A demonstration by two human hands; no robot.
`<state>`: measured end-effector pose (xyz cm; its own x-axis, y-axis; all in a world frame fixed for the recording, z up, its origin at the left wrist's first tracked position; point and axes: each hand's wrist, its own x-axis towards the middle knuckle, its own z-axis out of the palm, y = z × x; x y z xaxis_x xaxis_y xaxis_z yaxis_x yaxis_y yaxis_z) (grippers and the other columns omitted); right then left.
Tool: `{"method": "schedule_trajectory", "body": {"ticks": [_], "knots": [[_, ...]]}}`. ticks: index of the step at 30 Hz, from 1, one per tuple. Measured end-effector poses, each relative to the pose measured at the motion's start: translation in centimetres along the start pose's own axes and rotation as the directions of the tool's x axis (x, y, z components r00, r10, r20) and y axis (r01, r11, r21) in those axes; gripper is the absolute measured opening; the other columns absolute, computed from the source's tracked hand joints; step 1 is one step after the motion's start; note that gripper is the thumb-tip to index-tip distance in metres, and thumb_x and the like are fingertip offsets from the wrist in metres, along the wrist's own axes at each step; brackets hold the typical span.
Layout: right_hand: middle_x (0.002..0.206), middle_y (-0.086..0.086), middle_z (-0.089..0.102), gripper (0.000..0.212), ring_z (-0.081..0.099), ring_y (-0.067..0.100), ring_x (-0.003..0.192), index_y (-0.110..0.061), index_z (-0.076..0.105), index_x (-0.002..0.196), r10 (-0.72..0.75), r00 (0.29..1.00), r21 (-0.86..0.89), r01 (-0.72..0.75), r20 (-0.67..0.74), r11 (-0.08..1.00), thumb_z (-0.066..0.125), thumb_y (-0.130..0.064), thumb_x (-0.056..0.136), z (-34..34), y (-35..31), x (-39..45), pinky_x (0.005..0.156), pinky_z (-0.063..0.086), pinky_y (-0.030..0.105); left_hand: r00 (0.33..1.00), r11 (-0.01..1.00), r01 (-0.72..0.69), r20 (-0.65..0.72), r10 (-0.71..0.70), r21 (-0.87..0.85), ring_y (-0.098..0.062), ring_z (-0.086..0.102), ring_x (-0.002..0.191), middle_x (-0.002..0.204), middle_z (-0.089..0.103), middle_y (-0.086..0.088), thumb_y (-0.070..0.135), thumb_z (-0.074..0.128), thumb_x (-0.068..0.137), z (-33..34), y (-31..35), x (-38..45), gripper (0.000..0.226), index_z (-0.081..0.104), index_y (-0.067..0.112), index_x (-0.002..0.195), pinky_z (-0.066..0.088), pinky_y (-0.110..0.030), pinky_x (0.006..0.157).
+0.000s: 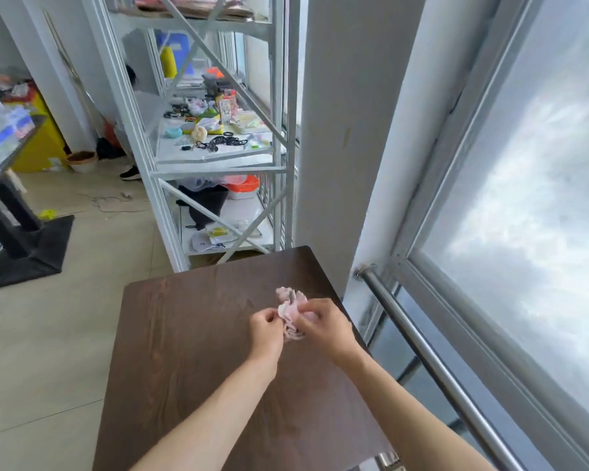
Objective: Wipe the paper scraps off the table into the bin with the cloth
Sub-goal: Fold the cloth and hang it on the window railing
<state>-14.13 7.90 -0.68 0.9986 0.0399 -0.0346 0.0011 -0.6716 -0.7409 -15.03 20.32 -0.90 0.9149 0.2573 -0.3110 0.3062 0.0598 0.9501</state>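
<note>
A crumpled pale pink cloth (290,305) is bunched between both my hands over the right side of the dark brown wooden table (191,334). My left hand (267,329) pinches its left edge with fingers closed. My right hand (323,322) grips its right side. Part of the cloth is hidden under my fingers. I see no paper scraps on the tabletop and no bin in view.
A white metal shelving rack (215,154) full of small items stands just beyond the table. A white pillar (347,130) and a window with a steel rail (432,365) run along the right. Another table with a black base (28,246) stands at far left on the tiled floor.
</note>
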Motion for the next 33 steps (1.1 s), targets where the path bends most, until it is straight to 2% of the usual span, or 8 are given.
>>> {"method": "schedule_trajectory", "body": {"ticks": [3,8,13,18,21,25,29,33], "knots": [[0.083,-0.008,0.057,0.024,0.055,0.011,0.074,-0.032,0.060,0.063,0.037,0.999,0.006,-0.037,-0.038,0.999,0.056,-0.053,0.073,-2.7,1.5,-0.1,0.070,0.051,0.038,0.998,1.000,-0.018,0.064,0.018,0.007,-0.034,0.070,0.081,0.081,0.072,-0.019,0.013,0.053,0.093,2.0,0.3,-0.6,0.024,0.068,0.005,0.076,0.059,-0.047,0.073],[0.097,-0.010,0.050,0.019,0.047,0.008,0.094,-0.035,0.073,0.093,0.049,0.974,-0.129,-0.079,-0.220,0.988,0.059,-0.044,0.084,-8.5,4.2,-0.7,0.083,0.036,0.037,0.972,0.947,-0.232,0.018,0.234,0.221,-0.021,0.056,0.060,0.063,0.064,-0.006,0.019,0.053,0.092,5.0,1.0,-0.3,0.026,0.060,0.015,0.067,0.047,-0.038,0.060],[0.082,0.003,0.074,0.021,0.067,0.025,0.081,-0.033,0.074,0.094,0.148,0.944,-0.077,-0.177,-0.295,0.981,0.056,-0.027,0.085,-13.2,5.2,0.0,0.058,0.044,0.029,0.951,0.920,-0.308,0.110,0.289,0.242,-0.016,0.057,0.039,0.058,0.062,-0.008,0.012,0.043,0.097,7.7,3.0,-0.4,0.022,0.054,0.011,0.078,0.044,-0.025,0.040],[0.090,0.006,0.076,0.036,0.069,0.026,0.085,-0.023,0.072,0.101,0.190,0.905,0.069,-0.177,-0.380,0.982,0.046,-0.007,0.082,-15.8,6.3,1.7,0.074,0.056,0.037,0.861,0.831,-0.498,0.255,0.440,0.248,-0.012,0.065,0.078,0.081,0.067,0.001,0.006,0.045,0.094,11.7,4.0,-0.5,0.017,0.058,0.008,0.085,0.047,-0.010,0.070],[0.101,0.008,0.074,0.037,0.066,0.025,0.095,-0.015,0.071,0.104,0.173,0.900,0.034,-0.174,-0.401,0.984,0.046,0.001,0.083,-16.2,7.7,2.5,0.081,0.053,0.035,0.811,0.752,-0.579,0.313,0.494,0.315,-0.010,0.057,0.097,0.098,0.065,0.009,0.007,0.049,0.091,13.7,3.0,0.1,0.014,0.061,0.012,0.087,0.040,-0.022,0.087],[0.107,0.018,0.070,0.036,0.063,0.035,0.102,-0.006,0.069,0.106,0.243,0.920,-0.104,-0.287,-0.308,0.952,0.046,0.001,0.079,-15.4,9.5,2.2,0.083,0.050,0.038,0.779,0.681,-0.597,0.509,0.366,0.424,-0.018,0.048,0.120,0.122,0.057,-0.003,0.007,0.047,0.091,15.8,0.1,1.3,0.011,0.057,0.008,0.096,0.029,-0.015,0.089],[0.109,0.021,0.068,0.038,0.060,0.037,0.106,0.001,0.057,0.120,0.295,0.931,-0.299,-0.350,-0.216,0.888,0.049,-0.004,0.083,-14.0,11.2,0.7,0.083,0.049,0.039,0.760,0.573,-0.581,0.638,0.127,0.578,-0.021,0.032,0.136,0.145,0.037,-0.009,0.008,0.040,0.092,16.9,-2.0,1.9,0.041,0.044,0.007,0.133,0.022,-0.028,0.113],[0.112,0.013,0.063,0.026,0.064,0.032,0.102,-0.011,0.059,0.111,0.348,0.912,-0.523,-0.409,-0.215,0.748,0.050,-0.011,0.087,-13.2,12.1,-0.3,0.076,0.051,0.036,0.683,0.526,-0.625,0.731,0.010,0.576,-0.017,0.018,0.142,0.153,0.025,-0.002,0.007,0.037,0.091,17.9,-2.3,1.8,0.052,0.035,0.014,0.142,0.012,-0.027,0.114]]}}
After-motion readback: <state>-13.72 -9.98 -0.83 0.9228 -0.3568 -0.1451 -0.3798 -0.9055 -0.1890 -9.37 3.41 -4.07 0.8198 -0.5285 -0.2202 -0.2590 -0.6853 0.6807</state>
